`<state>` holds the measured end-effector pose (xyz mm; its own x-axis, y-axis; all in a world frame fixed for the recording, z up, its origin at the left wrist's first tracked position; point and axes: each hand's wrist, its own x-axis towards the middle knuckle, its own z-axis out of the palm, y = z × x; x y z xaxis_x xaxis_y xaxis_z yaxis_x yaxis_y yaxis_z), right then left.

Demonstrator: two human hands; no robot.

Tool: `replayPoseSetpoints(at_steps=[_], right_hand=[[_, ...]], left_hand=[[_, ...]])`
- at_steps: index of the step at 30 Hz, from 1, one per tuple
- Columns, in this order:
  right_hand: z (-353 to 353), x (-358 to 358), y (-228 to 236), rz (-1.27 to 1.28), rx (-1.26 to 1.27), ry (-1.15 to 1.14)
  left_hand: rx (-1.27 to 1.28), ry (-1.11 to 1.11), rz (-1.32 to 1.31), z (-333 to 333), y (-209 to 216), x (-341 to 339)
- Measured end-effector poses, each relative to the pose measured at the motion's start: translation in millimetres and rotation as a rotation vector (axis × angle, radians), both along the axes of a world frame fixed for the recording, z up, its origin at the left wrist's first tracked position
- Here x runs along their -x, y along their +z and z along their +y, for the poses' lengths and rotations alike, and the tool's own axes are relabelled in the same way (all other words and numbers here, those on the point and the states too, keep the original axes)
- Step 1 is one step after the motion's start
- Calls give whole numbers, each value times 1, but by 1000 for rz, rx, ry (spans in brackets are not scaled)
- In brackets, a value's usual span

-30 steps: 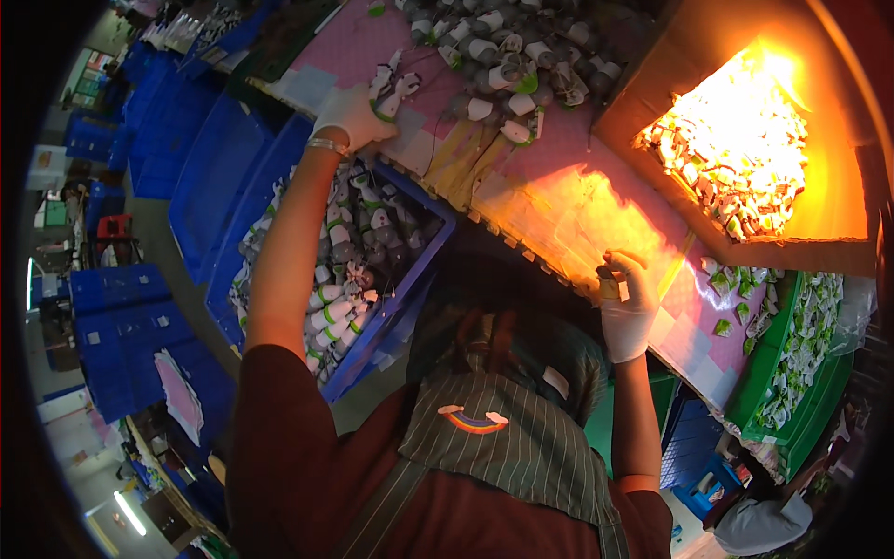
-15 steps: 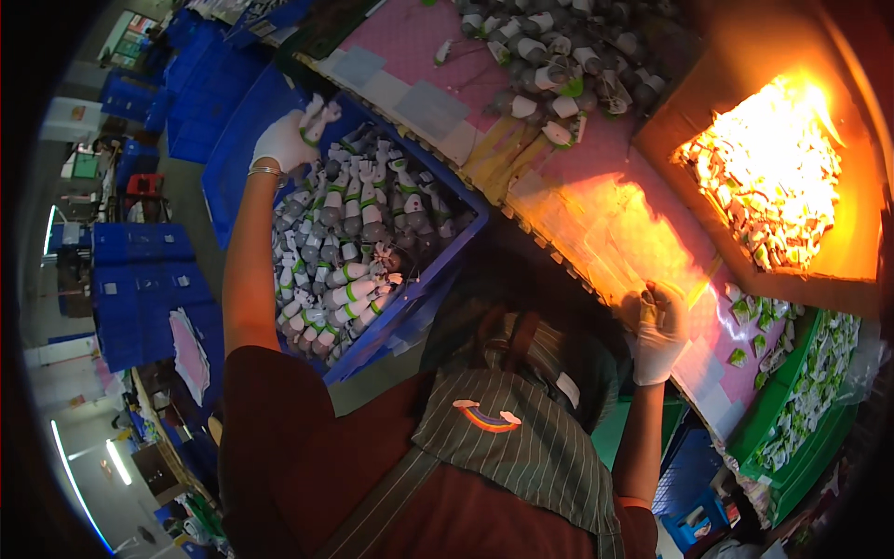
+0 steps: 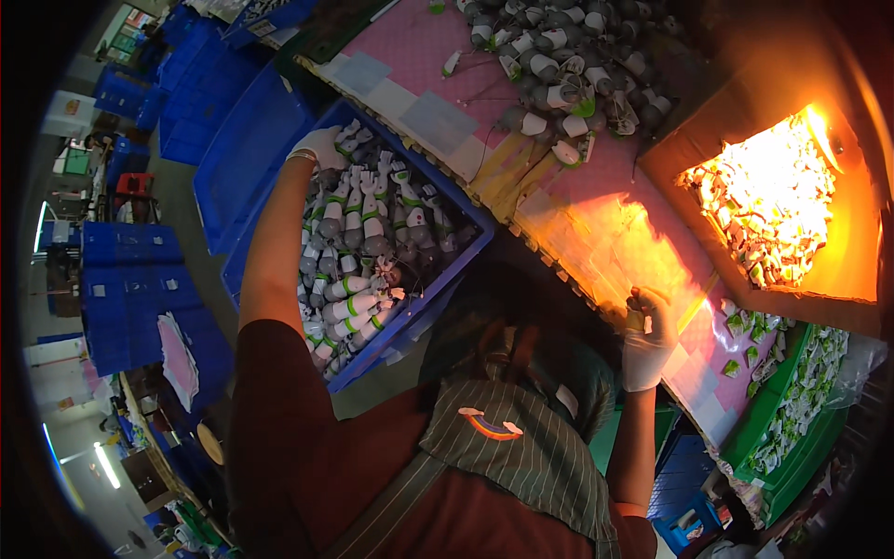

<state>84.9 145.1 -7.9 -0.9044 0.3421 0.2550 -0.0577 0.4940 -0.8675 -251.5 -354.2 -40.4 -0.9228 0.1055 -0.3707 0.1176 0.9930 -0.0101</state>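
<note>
Reaching in at the upper left of the frame, the left grip [image 3: 321, 149], covered by a white glove, is placed over the upper left corner of a blue bin [image 3: 421, 306]; whether it is closed on one of the white-and-gray pieces [image 3: 371, 216] or only set against them cannot be told. These pieces, banded with green, are heaped in the bin, left of the frame's center. At the right of center, the right grip [image 3: 649, 337], also gloved but with fingertips bared, is held curled and narrow above the near edge of the pink surface [image 3: 421, 45], where orange light is cast; whether anything is pinched in it cannot be told. At the top of the frame, a loose pile [image 3: 577, 79] of gray and white parts is spread over the surface. At the upper right, a cardboard box [image 3: 855, 256] is brightly lit and filled with small white pieces [image 3: 768, 244]. Below it, green-and-white bits [image 3: 733, 369] are scattered on the surface, and more are contained in a green bin [image 3: 768, 412] at the lower right.
</note>
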Motion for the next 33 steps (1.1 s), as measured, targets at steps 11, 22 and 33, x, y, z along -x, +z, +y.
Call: replayPoseSetpoints(at_steps=[11,22,33], right_hand=[[2,-3,-22,-47,84,28],[-13,-4,0,62,-30,4],[-9,19,0,-174,687,17]], left_hand=[[-273,-89,707,106,54,-44],[-199,-664,408,285,65,-63],[-1347,-204,-377,330,57,-202]])
